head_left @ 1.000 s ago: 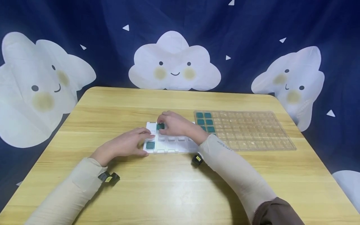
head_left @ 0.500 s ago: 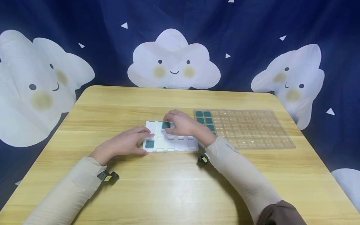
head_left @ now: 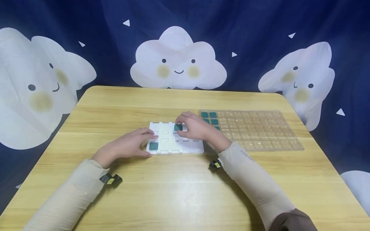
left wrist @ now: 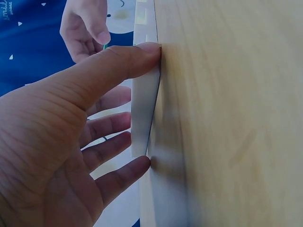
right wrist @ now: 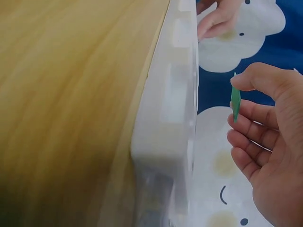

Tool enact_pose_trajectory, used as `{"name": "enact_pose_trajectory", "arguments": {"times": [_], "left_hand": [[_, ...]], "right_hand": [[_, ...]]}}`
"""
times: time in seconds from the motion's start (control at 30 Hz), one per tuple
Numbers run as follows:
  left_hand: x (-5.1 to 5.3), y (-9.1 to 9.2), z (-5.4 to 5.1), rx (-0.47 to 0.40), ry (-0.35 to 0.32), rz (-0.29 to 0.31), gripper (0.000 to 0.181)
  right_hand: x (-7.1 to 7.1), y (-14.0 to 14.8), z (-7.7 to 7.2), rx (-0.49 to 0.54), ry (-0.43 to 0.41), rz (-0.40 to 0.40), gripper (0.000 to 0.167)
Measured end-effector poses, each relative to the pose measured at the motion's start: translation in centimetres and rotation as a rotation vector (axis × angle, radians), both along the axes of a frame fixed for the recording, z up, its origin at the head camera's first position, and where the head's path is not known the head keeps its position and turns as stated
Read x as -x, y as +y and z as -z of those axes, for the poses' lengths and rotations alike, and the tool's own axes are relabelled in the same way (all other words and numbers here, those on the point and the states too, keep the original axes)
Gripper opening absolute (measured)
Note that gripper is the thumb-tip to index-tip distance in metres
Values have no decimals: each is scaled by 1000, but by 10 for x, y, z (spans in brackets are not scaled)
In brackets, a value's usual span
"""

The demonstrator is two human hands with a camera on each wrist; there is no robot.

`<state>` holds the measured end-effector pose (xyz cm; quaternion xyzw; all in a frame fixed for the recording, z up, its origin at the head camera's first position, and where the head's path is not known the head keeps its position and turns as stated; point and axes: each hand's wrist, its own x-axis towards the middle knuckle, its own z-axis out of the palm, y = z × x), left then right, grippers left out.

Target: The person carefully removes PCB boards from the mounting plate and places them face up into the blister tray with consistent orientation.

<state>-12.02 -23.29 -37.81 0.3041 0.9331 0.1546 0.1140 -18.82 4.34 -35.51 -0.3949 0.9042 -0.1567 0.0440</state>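
A white tray (head_left: 197, 147) with shallow square pockets lies at the middle of the table. My left hand (head_left: 128, 144) holds its left end; in the left wrist view the thumb (left wrist: 144, 53) presses on the long near edge and the fingers reach across the end. One dark green square chip (head_left: 153, 146) sits in the near-left pocket. Above the tray's far row, my right hand (head_left: 194, 127) pinches another green square chip (head_left: 178, 127). The right wrist view shows that chip (right wrist: 236, 97) edge-on between thumb and fingertips, apart from the tray.
A clear plastic tray (head_left: 260, 130) with many small compartments lies to the right. Several green chips (head_left: 213, 115) fill its left columns, partly behind my right hand. Behind the wooden table (head_left: 179, 192) hangs a blue curtain (head_left: 245, 19) with cloud prints.
My right hand has moved rightward along the far row of the white tray, carrying the green chip. My left hand has kept its place on the tray.
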Motion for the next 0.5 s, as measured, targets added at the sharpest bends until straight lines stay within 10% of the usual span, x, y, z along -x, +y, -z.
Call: {"name": "enact_pose_trajectory", "arguments": {"times": [0.5], "left_hand": [[0,0,2,-10,26,11,74]], "right_hand": [[-4,28,3,32,9,16,38]]}}
